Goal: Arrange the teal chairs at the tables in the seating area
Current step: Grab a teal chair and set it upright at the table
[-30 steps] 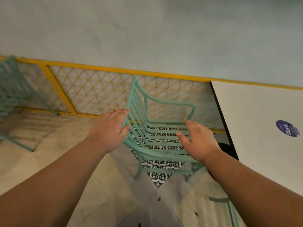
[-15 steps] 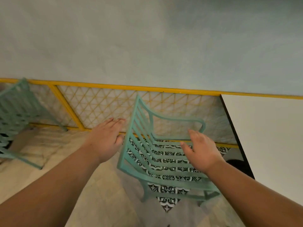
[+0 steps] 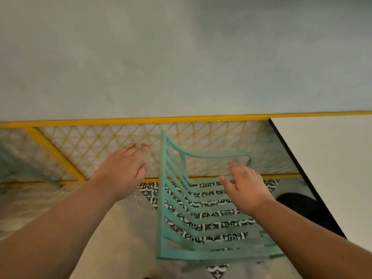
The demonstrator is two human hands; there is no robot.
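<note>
**Both hands close on a teal chair beside a white table**

The person's left hand [image 3: 124, 170], fingers straight and together and holding nothing, hovers at centre left of the frame, just left of the chair's tall side rail. The right hand [image 3: 246, 189], fingers loosely spread and also holding nothing, overlaps the slats right of centre, just below the looped armrest [image 3: 217, 156]; whether it touches cannot be told. The teal chair [image 3: 211, 255] stands between the two hands at lower centre, the right hand nearer. Its long rail runs up and down the frame and its slats run across, towards the white table [image 3: 332, 168] at the right edge. The chair is slatted, seemingly painted metal, and slightly blurred. It stands on patterned tiles [image 3: 150, 190] before a yellow lattice railing [image 3: 141, 119].
</note>
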